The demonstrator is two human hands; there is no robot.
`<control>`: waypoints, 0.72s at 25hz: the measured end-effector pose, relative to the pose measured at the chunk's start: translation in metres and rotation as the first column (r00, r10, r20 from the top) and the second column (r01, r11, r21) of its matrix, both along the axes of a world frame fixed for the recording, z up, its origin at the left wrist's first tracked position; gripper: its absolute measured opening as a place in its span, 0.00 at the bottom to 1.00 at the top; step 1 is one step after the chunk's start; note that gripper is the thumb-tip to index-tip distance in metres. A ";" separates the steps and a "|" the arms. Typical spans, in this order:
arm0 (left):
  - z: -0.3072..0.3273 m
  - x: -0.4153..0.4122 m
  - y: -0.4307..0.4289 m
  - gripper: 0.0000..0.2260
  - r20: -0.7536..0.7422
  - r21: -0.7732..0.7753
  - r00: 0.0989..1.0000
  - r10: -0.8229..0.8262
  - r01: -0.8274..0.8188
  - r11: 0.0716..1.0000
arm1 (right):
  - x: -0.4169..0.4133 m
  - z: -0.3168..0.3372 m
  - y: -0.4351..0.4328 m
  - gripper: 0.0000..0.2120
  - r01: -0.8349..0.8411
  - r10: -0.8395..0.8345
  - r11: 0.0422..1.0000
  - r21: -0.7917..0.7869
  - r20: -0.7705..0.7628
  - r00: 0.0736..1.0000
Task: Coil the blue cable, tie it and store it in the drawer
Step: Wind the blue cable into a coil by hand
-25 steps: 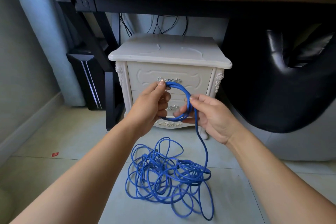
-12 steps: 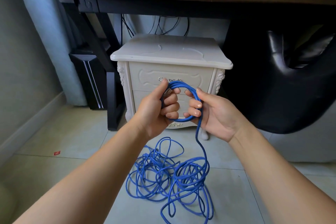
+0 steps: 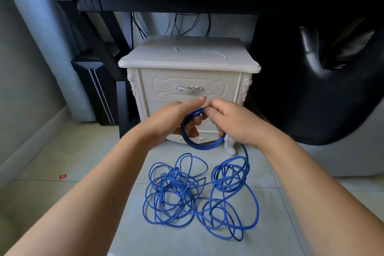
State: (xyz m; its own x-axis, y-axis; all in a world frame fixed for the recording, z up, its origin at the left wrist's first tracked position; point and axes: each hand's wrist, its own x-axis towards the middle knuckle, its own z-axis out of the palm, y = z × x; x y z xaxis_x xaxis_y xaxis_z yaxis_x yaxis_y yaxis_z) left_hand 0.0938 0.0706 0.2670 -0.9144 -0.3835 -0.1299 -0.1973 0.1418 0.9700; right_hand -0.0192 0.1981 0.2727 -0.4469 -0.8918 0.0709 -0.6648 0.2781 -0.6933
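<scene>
Down in front of the nightstand, both forearms reach forward and meet. Her or his left hand grips a small coil of the blue cable, fingers curled through it, thumb straight. At the coil's twelve to four o'clock the right hand curls round it. At six o'clock the rest lies tangled on the floor tiles; the drawer is closed.

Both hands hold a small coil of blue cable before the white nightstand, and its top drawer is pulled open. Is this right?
No. The head view shows the top drawer shut. The rest stands: left hand and right hand hold a small coil of blue cable before the white nightstand.
</scene>
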 end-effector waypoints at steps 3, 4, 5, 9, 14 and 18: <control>-0.006 -0.007 0.008 0.17 -0.125 -0.063 0.991 0.037 -0.045 0.997 | -0.001 -0.002 -0.002 0.08 0.014 -0.015 0.999 -0.042 -0.009 1.000; -0.008 -0.009 0.009 0.16 -0.169 -0.048 0.983 0.066 -0.075 0.996 | -0.003 -0.003 -0.003 0.08 0.019 -0.007 0.993 -0.117 0.100 0.995; -0.010 -0.011 0.010 0.16 -0.202 -0.056 0.974 0.101 -0.114 0.992 | -0.007 -0.004 -0.002 0.09 0.030 0.017 0.983 -0.183 0.250 0.968; -0.012 -0.012 0.005 0.17 -0.282 -0.083 0.935 0.217 -0.249 0.965 | -0.025 -0.016 0.010 0.14 -0.049 0.019 0.997 0.063 0.412 0.911; -0.010 0.002 -0.020 0.17 -0.356 0.099 0.810 0.466 -0.463 0.881 | -0.033 -0.032 0.016 0.08 0.122 -0.117 0.992 0.016 0.431 0.895; -0.016 -0.007 -0.009 0.19 -0.339 0.324 0.676 0.654 -0.569 0.756 | 0.000 -0.030 -0.007 0.12 0.366 -0.068 0.878 -0.308 0.677 0.733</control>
